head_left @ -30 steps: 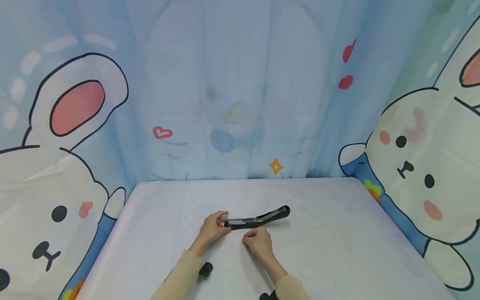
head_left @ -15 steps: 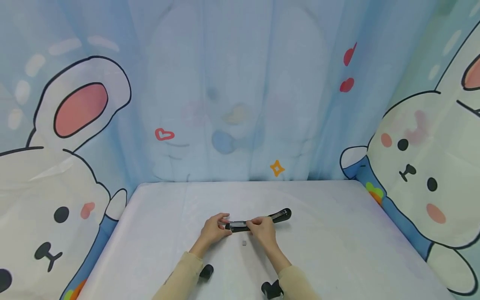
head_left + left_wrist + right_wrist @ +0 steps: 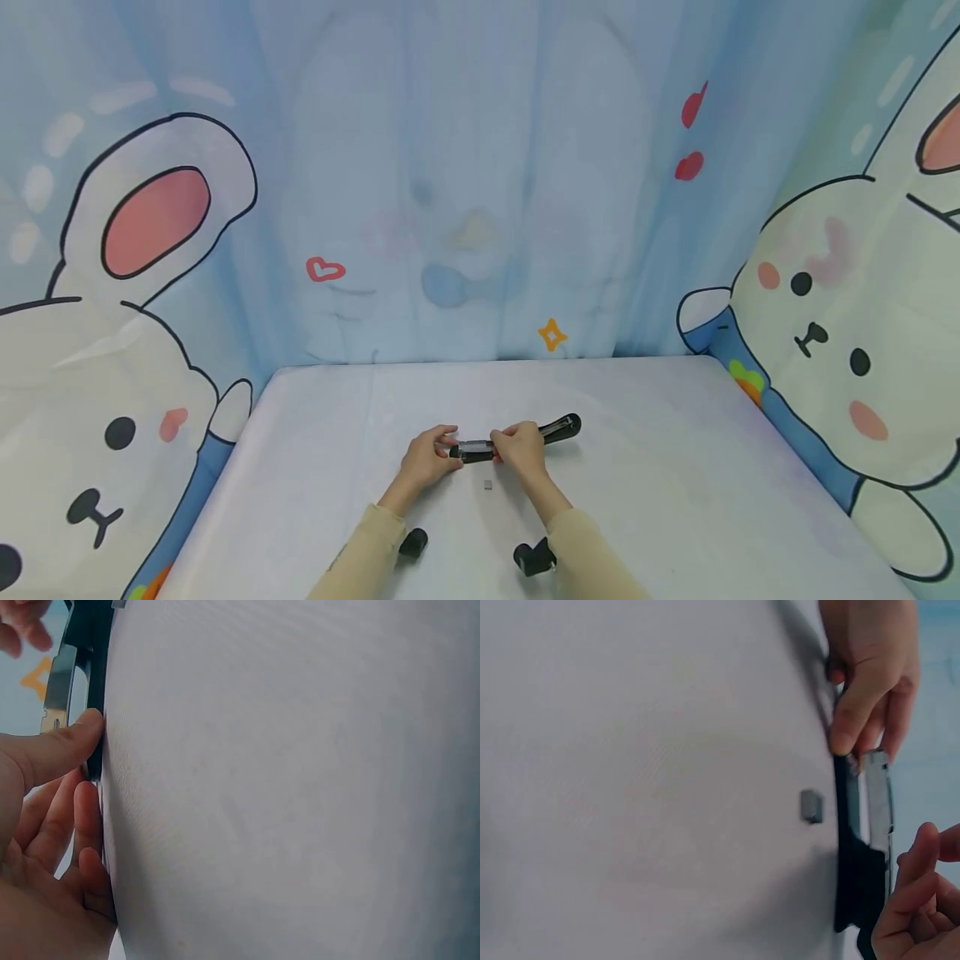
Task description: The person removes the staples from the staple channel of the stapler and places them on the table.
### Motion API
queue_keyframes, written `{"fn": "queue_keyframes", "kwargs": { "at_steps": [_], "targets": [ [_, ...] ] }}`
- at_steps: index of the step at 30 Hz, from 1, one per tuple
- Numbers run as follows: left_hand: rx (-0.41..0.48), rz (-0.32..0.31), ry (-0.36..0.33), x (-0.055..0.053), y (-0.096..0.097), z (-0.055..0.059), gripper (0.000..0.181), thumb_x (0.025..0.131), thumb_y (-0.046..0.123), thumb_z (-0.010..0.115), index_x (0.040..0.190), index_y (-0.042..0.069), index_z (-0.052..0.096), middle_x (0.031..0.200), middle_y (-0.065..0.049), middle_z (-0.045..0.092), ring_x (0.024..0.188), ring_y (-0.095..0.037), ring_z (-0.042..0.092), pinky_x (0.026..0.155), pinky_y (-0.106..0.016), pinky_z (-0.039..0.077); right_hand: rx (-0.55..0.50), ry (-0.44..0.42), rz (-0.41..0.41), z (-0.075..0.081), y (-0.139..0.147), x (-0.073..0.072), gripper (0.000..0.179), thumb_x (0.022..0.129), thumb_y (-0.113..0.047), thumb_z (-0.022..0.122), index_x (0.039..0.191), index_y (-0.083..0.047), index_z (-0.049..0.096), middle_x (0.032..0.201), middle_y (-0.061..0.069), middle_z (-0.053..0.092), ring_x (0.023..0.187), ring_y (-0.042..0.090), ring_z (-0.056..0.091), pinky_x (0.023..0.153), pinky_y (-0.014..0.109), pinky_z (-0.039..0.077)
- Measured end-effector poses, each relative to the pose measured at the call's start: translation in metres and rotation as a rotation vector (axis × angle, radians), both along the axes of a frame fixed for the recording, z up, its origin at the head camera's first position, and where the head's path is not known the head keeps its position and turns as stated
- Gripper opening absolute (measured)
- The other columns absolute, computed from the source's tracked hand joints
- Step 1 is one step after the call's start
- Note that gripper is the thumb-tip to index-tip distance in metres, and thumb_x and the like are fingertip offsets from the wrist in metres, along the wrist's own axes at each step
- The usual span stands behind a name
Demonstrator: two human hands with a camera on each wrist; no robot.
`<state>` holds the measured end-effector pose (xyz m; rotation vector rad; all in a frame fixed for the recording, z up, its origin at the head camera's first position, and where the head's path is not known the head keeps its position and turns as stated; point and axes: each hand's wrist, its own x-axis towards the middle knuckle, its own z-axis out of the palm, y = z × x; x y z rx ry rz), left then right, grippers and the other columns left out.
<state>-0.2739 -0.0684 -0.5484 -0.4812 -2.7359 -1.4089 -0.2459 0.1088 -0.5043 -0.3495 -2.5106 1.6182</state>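
Observation:
A black stapler (image 3: 477, 457), folded open with its silvery metal magazine (image 3: 879, 796) showing, stands on the white table. My left hand (image 3: 424, 457) grips its left end, thumb on the near side and fingers behind. My right hand (image 3: 522, 448) is at the stapler's middle, fingers bent, and covers part of it in the head view. Blurred right fingertips (image 3: 36, 631) appear beside the magazine in the left wrist view. I cannot tell whether the right hand pinches anything. A small grey block of staples (image 3: 811, 806) lies on the table just in front of the stapler.
The white cloth-covered table (image 3: 675, 500) reaches back to a blue curtain (image 3: 480, 167) printed with rabbits. Black devices are at both forearms, one beside the left sleeve (image 3: 366, 546) and one beside the right sleeve (image 3: 588, 554).
My right hand has let go of the small staple block in front of the stapler and moved up to the stapler's middle. The left hand keeps its grip at the left end.

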Motion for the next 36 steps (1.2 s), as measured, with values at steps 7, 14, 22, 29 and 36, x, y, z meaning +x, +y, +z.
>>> {"fn": "queue_keyframes", "kwargs": {
  "at_steps": [7, 14, 22, 29, 36],
  "targets": [
    [0.004, -0.005, 0.011, -0.002, 0.000, 0.001, 0.058, 0.073, 0.004, 0.082, 0.127, 0.001, 0.063, 0.103, -0.011, 0.072, 0.071, -0.010, 0.055, 0.065, -0.028, 0.044, -0.093, -0.079, -0.001, -0.006, 0.004, -0.004, 0.019, 0.084, -0.004, 0.062, 0.089, 0.013, 0.068, 0.057, 0.005, 0.063, 0.046, 0.010, 0.058, 0.049, 0.022, 0.048],
    [0.015, -0.003, 0.014, -0.002, 0.001, 0.005, 0.056, 0.074, 0.002, 0.081, 0.126, 0.000, 0.062, 0.103, -0.012, 0.073, 0.071, -0.011, 0.055, 0.065, -0.028, 0.043, -0.102, -0.113, 0.001, -0.007, 0.002, -0.011, 0.021, 0.086, -0.007, 0.062, 0.092, 0.013, 0.069, 0.058, 0.003, 0.063, 0.046, 0.010, 0.059, 0.046, 0.018, 0.043],
    [-0.008, -0.004, -0.002, -0.002, -0.001, 0.005, 0.057, 0.073, 0.004, 0.082, 0.127, 0.001, 0.063, 0.104, -0.012, 0.073, 0.070, -0.010, 0.054, 0.065, -0.028, 0.042, -0.255, -0.232, 0.037, -0.007, 0.001, -0.013, 0.026, 0.089, -0.007, 0.061, 0.105, 0.014, 0.063, 0.061, 0.004, 0.065, 0.046, 0.006, 0.059, 0.046, 0.017, 0.045],
    [-0.004, -0.005, 0.001, -0.003, -0.001, 0.004, 0.057, 0.074, 0.004, 0.082, 0.127, 0.002, 0.063, 0.105, -0.012, 0.073, 0.070, -0.009, 0.054, 0.066, -0.028, 0.043, -0.378, -0.306, -0.007, -0.007, 0.000, -0.016, 0.023, 0.087, -0.006, 0.063, 0.103, 0.010, 0.064, 0.061, 0.001, 0.065, 0.046, 0.004, 0.057, 0.044, 0.016, 0.039],
    [0.001, -0.008, -0.003, -0.002, -0.002, 0.002, 0.057, 0.073, 0.004, 0.082, 0.127, 0.002, 0.063, 0.105, -0.012, 0.073, 0.070, -0.009, 0.055, 0.066, -0.027, 0.043, -0.470, -0.274, -0.055, -0.014, -0.004, -0.015, 0.016, 0.086, 0.000, 0.063, 0.098, 0.011, 0.063, 0.055, -0.001, 0.062, 0.042, 0.002, 0.055, 0.042, 0.015, 0.038]
  ]
}}
